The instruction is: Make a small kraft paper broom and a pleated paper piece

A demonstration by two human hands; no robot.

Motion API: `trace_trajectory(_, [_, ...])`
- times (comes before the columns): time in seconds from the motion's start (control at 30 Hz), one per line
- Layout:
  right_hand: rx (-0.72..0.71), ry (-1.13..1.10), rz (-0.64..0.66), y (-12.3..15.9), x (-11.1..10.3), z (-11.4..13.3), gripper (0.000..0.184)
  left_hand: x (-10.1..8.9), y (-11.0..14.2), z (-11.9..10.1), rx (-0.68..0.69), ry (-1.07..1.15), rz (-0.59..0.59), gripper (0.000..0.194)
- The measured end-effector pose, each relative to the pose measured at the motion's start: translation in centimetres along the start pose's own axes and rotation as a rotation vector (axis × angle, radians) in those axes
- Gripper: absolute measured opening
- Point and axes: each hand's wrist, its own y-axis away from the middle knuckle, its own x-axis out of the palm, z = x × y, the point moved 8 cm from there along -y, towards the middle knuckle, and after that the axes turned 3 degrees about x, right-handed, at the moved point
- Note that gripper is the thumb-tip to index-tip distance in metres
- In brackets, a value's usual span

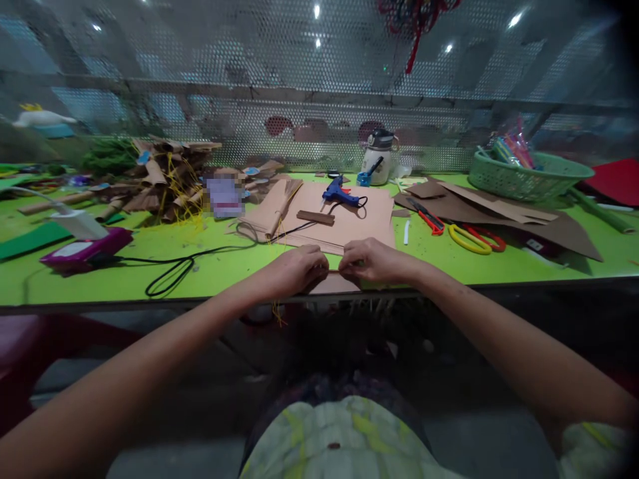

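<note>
At the near edge of the green table, my left hand and my right hand sit close together, knuckles up and fingers curled. Both pinch a small brown paper strip between them, above a brown piece that overhangs the table edge. Just beyond lies a stack of brown paper sheets. A blue glue gun and a short brown rolled piece rest on that stack.
A black cord loops across the table to the left, near a pink device. Red and yellow scissors lie right of the sheets. A green basket, a white bottle and a heap of brown paper pieces stand further back.
</note>
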Motion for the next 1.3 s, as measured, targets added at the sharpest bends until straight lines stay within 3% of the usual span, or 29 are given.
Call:
trace_trajectory(0.17, [-0.043,0.084,-0.026,0.1,0.1,0.2,0.019,0.0,0.0,-0.9,0.068,-0.128,-0.008,0.023])
trace_trajectory(0.47, [-0.060,0.380,0.163,0.1,0.9,1.8,0.016,0.5,0.5,-1.5,0.158,-0.325,0.122,0.013])
trace_trajectory(0.87, [-0.148,0.514,0.176,1.5,1.4,2.7,0.017,-0.2,1.1,-3.5,0.291,-0.436,0.122,0.021])
trace_trajectory(1.1, [-0.057,0.563,0.108,3.6,0.1,0.6,0.018,0.1,1.6,-3.9,0.318,-0.573,0.186,0.017])
trace_trajectory(1.23, [0.015,0.444,-0.093,2.9,-2.3,2.0,0.025,0.3,1.5,-4.3,0.358,-0.602,0.188,0.017])
trace_trajectory(1.3, [0.014,0.369,-0.081,1.8,-2.0,2.9,0.023,0.2,1.5,-4.4,0.374,-0.609,0.164,0.018])
